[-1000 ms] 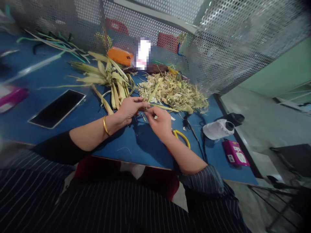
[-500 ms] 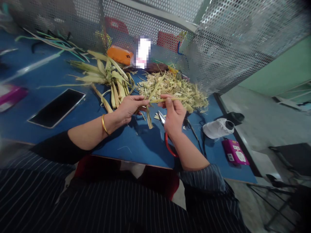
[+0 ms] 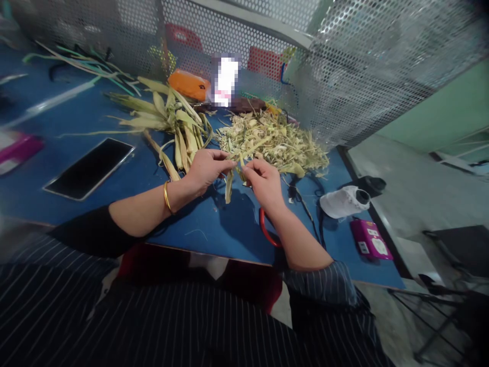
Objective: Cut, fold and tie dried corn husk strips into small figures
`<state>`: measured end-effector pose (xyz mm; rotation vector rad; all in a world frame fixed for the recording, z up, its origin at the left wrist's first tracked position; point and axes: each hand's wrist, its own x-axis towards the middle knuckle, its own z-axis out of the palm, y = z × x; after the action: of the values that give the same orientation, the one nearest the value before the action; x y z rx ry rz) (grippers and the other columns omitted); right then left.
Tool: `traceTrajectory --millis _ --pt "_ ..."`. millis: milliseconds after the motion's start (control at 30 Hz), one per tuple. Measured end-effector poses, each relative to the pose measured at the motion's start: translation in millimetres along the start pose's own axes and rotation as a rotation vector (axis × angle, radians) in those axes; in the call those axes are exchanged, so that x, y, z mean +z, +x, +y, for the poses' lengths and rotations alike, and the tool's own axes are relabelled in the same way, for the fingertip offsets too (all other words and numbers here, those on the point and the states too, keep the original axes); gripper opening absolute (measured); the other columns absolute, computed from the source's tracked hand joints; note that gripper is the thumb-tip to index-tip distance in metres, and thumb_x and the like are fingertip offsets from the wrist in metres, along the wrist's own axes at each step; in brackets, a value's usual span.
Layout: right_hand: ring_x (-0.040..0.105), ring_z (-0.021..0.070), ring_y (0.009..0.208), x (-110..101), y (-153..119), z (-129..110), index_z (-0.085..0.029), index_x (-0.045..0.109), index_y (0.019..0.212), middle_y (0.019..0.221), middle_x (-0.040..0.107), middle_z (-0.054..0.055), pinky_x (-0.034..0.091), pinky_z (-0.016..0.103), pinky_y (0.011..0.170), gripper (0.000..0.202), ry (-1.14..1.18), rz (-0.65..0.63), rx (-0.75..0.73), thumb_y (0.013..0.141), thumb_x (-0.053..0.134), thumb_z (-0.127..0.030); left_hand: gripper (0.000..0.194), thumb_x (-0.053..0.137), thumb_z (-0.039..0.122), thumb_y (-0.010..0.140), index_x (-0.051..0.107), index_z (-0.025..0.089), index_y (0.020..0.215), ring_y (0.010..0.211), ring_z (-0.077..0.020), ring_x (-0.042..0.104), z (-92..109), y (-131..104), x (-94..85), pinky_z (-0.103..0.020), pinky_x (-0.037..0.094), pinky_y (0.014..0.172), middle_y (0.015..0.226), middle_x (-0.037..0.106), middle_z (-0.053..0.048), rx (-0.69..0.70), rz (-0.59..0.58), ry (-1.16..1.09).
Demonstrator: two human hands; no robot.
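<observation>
Between thumb and fingers my left hand [image 3: 209, 169] pinches pale green corn husk strips [image 3: 228, 187], one end of which hangs down. Close beside it, my right hand [image 3: 264, 184] is closed in a pinch on a husk strip just right of the left fingertips. Red-handled scissors [image 3: 268, 230] lie on the table under my right wrist, their blades hidden by the hand. A bundle of whole corn husks [image 3: 178, 120] lies beyond my left hand. Behind the right hand spreads a heap of husk scraps [image 3: 284, 140].
A smartphone [image 3: 89, 169] lies at left on the blue table [image 3: 214, 229]. At right are a white thread cone [image 3: 344, 202] and a purple box [image 3: 370, 238]. An orange packet [image 3: 189, 85] and a perforated metal screen [image 3: 267, 30] stand behind.
My right hand has drawn in and down toward the left one, and the strip that pointed right has swung out of that position. The scissor blades are now covered.
</observation>
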<state>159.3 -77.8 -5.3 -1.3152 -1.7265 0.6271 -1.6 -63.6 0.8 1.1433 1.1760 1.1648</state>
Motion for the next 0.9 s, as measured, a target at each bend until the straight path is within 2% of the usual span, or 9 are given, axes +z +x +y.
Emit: traceTrajectory --millis 200,333,433,533,600,667,733,800,900 --pt "0.046 0.0118 0.060 -1.6 2.6 2.4 -0.020 0.052 0.057 0.057 0.049 -0.003 0.036 0.027 0.060 0.024 -0.026 -0.061 0.014 0.080 0.057 -0.024 0.020 0.072 0.027 0.065 0.073 0.012 0.079 0.055 -0.0088 0.049 -5.9 1.1 -1.4 -0.024 0.041 0.055 0.065 0.063 -0.001 0.110 -0.010 0.160" --pt "0.046 0.0111 0.053 -0.5 -2.0 -1.7 -0.021 0.051 0.063 0.054 0.050 -0.004 0.035 0.027 0.056 0.024 -0.115 0.014 0.011 0.084 0.056 -0.031 0.019 0.067 0.026 0.070 0.076 0.014 0.081 0.058 -0.0102 0.049 -8.4 1.5 -5.1 -0.023 0.035 0.055 0.063 0.063 0.000 0.280 -0.083 0.385" --pt "0.050 0.0104 0.049 -0.2 -4.6 -4.2 -0.022 0.054 0.083 0.058 0.056 -0.006 0.038 0.027 0.055 0.011 -0.079 0.096 0.015 0.082 0.061 -0.029 0.020 0.062 0.025 0.074 0.078 0.017 0.085 0.060 -0.0115 0.050 -7.4 -0.2 -6.9 -0.023 0.033 0.055 0.063 0.064 0.000 0.370 -0.122 0.549" --pt "0.052 0.0113 0.044 -2.5 -2.9 -3.5 -0.023 0.054 0.103 0.057 0.057 -0.007 0.041 0.027 0.054 0.026 0.034 0.098 0.046 0.080 0.064 -0.032 0.024 0.059 0.023 0.077 0.078 0.020 0.090 0.067 -0.0137 0.055 -3.6 -3.6 -7.1 -0.023 0.037 0.061 0.074 0.070 -0.001 0.434 -0.153 0.636" --pt "0.051 0.0114 0.044 -5.6 -0.1 -1.7 -0.021 0.061 0.093 0.052 0.053 -0.007 0.040 0.027 0.051 0.020 0.060 0.030 0.064 0.083 0.061 -0.038 0.025 0.058 0.021 0.078 0.078 0.022 0.092 0.071 -0.0141 0.057 -0.1 -5.9 -6.8 -0.023 0.038 0.063 0.078 0.072 -0.001 0.475 -0.182 0.673" --pt "0.047 0.0105 0.045 -8.6 2.5 -0.1 -0.020 0.064 0.076 0.050 0.050 -0.005 0.036 0.026 0.049 0.025 0.059 -0.011 0.064 0.084 0.058 -0.043 0.025 0.057 0.021 0.078 0.078 0.022 0.092 0.068 -0.0136 0.056 3.3 -7.7 -6.5 -0.023 0.037 0.063 0.075 0.070 0.000 0.498 -0.216 0.694" --pt "0.045 0.0100 0.050 -10.6 3.9 1.0 -0.019 0.065 0.069 0.054 0.051 -0.003 0.033 0.025 0.050 0.029 0.045 0.013 0.042 0.084 0.058 -0.042 0.025 0.057 0.021 0.078 0.078 0.022 0.091 0.065 -0.0129 0.054 5.6 -8.5 -6.0 -0.023 0.035 0.061 0.069 0.068 0.001 0.503 -0.241 0.705" --pt "0.045 0.0104 0.055 -11.5 4.0 1.0 -0.019 0.065 0.067 0.059 0.054 -0.002 0.034 0.025 0.053 0.023 0.024 0.077 0.014 0.081 0.061 -0.037 0.023 0.058 0.021 0.078 0.078 0.021 0.089 0.064 -0.0128 0.054 6.7 -8.3 -5.1 -0.023 0.035 0.060 0.068 0.067 0.000 0.497 -0.241 0.701" --pt "0.046 0.0111 0.059 -12.5 3.0 -1.3 -0.019 0.065 0.066 0.064 0.057 -0.001 0.037 0.026 0.057 0.017 0.001 0.147 0.003 0.077 0.063 -0.032 0.021 0.059 0.022 0.076 0.077 0.019 0.085 0.064 -0.0135 0.058 6.7 -6.8 -4.0 -0.023 0.038 0.060 0.066 0.067 0.000 0.407 -0.273 0.614"
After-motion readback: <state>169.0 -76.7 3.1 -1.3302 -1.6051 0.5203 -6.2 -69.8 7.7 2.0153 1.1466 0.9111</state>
